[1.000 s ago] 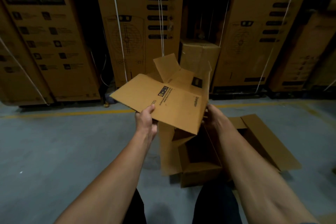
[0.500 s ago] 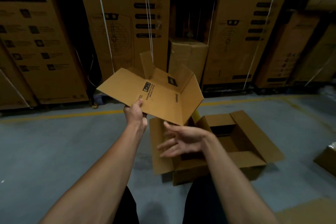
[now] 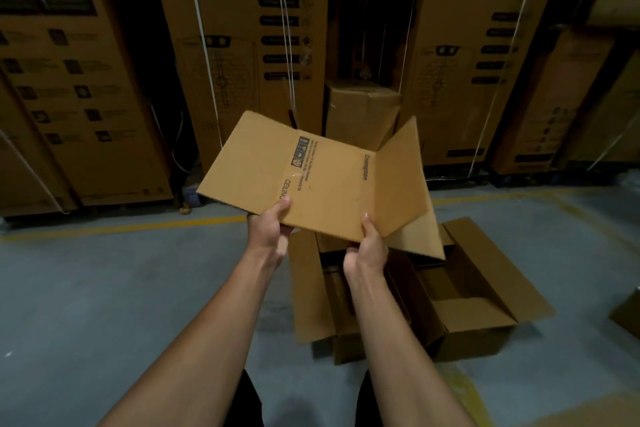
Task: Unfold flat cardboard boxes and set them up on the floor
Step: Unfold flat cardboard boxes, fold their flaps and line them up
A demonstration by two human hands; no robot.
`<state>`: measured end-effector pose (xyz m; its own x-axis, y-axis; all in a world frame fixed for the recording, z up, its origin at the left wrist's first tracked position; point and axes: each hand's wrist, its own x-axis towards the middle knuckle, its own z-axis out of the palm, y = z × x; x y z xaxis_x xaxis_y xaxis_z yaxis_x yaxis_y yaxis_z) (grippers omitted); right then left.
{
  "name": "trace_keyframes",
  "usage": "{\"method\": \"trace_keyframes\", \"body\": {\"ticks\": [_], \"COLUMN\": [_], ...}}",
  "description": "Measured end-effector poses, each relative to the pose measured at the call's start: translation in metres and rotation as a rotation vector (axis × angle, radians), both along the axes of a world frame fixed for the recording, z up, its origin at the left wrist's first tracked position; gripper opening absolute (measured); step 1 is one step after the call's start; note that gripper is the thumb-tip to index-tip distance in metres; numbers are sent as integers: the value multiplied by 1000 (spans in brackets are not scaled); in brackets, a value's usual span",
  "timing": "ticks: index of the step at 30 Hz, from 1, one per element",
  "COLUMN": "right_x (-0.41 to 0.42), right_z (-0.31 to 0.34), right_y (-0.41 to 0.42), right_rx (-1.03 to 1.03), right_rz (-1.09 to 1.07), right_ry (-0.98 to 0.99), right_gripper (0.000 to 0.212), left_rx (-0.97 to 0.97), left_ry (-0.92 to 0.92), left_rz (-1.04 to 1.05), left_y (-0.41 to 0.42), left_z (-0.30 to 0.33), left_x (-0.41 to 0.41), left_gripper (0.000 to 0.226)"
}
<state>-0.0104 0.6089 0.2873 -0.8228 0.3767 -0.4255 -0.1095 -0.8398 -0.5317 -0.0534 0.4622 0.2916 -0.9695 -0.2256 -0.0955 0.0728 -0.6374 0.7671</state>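
Note:
I hold a flat brown cardboard box (image 3: 325,180) in the air at chest height, its printed side up and its right flap bent upward. My left hand (image 3: 268,230) grips its near edge at the left, thumb on top. My right hand (image 3: 367,246) grips the same edge further right, thumb on top and fingers underneath. Below it on the grey floor (image 3: 104,288) stand two set-up boxes with their flaps open: one directly under my hands (image 3: 311,295) and one to its right (image 3: 478,302).
Tall printed cartons (image 3: 242,45) strapped with white bands line the back wall, with a smaller carton (image 3: 360,111) in the gap between them. A yellow floor line (image 3: 121,227) runs in front. Another box corner (image 3: 627,315) shows at the right edge.
My right hand, free and spread half a second ago, has come up and taken the near edge of the flat box. The box has turned flatter toward me.

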Motion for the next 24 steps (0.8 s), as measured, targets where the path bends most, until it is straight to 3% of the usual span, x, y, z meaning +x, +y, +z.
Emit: {"method": "trace_keyframes", "body": {"ticks": [3, 8, 11, 13, 24], "right_x": [-7, 6, 18, 30, 62], "right_z": [3, -28, -56, -74, -124], "right_y": [13, 26, 25, 25, 20], "right_rx": [56, 31, 25, 33, 48], "right_rz": [22, 73, 81, 99, 162], "right_ry": [-77, -188, -271, -332, -525], "right_gripper": [41, 49, 52, 53, 55], "left_rx": [33, -73, -126, -154, -146], "left_ry": [-165, -354, -498, -545, -690], "left_rz": [-27, -149, -134, -134, -111], "left_y": [-6, -5, -4, -4, -17], "left_z": [-12, -47, -74, -90, -132], "left_x": [-12, -17, -6, 4, 53], "left_gripper": [23, 15, 24, 32, 30]}}
